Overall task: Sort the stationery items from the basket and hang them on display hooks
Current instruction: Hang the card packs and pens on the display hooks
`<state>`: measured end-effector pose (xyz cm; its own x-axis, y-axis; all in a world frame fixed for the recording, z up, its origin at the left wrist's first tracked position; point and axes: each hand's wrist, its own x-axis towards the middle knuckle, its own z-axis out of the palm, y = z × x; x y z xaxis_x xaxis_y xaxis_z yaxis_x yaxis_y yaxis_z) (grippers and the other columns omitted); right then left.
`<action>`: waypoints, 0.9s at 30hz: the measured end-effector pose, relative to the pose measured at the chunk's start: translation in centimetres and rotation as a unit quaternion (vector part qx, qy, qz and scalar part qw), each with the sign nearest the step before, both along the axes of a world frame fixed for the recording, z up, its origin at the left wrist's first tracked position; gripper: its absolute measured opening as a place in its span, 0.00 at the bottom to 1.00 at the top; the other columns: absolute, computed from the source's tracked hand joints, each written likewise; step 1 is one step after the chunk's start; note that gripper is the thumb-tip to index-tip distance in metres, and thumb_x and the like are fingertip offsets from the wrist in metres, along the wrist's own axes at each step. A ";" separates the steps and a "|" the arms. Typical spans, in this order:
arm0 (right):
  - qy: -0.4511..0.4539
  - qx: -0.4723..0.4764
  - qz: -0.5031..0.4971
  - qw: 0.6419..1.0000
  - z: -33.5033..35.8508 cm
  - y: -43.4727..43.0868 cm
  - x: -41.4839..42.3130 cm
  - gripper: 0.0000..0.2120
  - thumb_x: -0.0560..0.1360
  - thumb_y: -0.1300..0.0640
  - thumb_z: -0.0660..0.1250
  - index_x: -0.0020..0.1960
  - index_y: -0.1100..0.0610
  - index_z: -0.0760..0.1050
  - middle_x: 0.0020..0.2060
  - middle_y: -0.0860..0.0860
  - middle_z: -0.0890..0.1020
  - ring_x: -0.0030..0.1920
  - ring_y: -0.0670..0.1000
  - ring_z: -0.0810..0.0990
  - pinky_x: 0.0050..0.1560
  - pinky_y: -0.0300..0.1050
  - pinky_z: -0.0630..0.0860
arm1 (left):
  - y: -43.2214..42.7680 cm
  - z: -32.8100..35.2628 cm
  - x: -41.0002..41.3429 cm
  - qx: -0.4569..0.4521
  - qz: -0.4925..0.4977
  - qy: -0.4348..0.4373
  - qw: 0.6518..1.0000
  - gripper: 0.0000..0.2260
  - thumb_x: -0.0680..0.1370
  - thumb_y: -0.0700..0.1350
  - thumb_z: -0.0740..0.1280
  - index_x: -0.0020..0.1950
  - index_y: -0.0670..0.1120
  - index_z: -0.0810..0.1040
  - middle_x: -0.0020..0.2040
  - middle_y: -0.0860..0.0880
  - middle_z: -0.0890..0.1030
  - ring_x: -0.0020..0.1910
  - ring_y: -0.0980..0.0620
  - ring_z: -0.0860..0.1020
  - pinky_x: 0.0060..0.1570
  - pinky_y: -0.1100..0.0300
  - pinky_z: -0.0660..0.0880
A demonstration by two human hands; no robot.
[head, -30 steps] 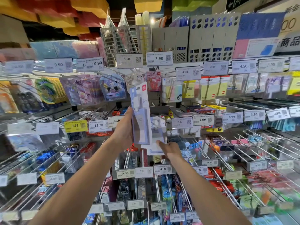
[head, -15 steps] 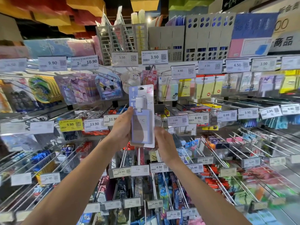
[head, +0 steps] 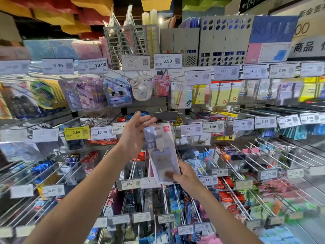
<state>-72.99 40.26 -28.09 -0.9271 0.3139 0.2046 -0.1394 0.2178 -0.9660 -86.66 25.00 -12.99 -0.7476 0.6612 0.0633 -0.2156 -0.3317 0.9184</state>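
Observation:
A pale lilac carded pack with a white clip and a badge holder hangs tilted in front of the display hooks at the middle of the rack. My right hand pinches its lower end, thumb on the front. My left hand is at its upper left edge, fingers extended and touching the top of the card just below a grey blank label holder. The basket is out of view.
Rows of metal hooks with price tags jut toward me on all sides, loaded with packaged stationery. Sticky notes and character packs hang on the row above. Grey file organisers stand on the top shelf.
The pack has dropped lower and tilted, its top leaning left. My right hand slid down to the bottom end; my left hand rose to the top edge and opened its fingers.

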 end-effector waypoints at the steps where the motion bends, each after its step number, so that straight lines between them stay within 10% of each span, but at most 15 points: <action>1: -0.023 0.011 -0.005 1.000 -0.7 0.2 0.4 0.19 0.75 0.51 0.76 0.64 0.48 0.77 0.55 0.44 0.86 0.55 0.44 0.84 0.55 0.42 0.80 | 0.1 0.0 0.0 0.001 0.005 0.005 1.000 0.20 0.83 0.59 0.62 0.64 0.44 0.80 0.61 0.48 0.86 0.60 0.47 0.84 0.53 0.51 0.78; 5: -0.067 0.018 -0.052 0.996 -2.4 0.8 1.0 0.16 0.76 0.48 0.75 0.61 0.41 0.76 0.50 0.43 0.86 0.40 0.37 0.81 0.41 0.35 0.75 | 0.4 0.1 0.1 -0.023 0.023 0.039 0.999 0.21 0.83 0.60 0.62 0.66 0.47 0.79 0.60 0.51 0.86 0.60 0.50 0.78 0.57 0.49 0.67; 12: -0.055 0.001 -0.074 0.996 -2.4 1.2 -0.1 0.24 0.73 0.42 0.76 0.66 0.41 0.74 0.56 0.40 0.84 0.55 0.38 0.82 0.55 0.40 0.79 | 0.3 0.0 0.2 -0.023 0.023 0.034 0.999 0.20 0.82 0.60 0.63 0.66 0.48 0.79 0.60 0.52 0.86 0.59 0.50 0.77 0.57 0.50 0.67; 27: -0.039 -0.079 -0.083 0.993 -2.4 1.3 -1.8 0.18 0.77 0.51 0.75 0.65 0.43 0.75 0.52 0.42 0.86 0.42 0.47 0.84 0.39 0.42 0.80 | 0.0 0.1 0.1 -0.018 0.001 0.032 0.999 0.18 0.82 0.59 0.64 0.64 0.49 0.80 0.61 0.51 0.85 0.66 0.48 0.79 0.57 0.49 0.70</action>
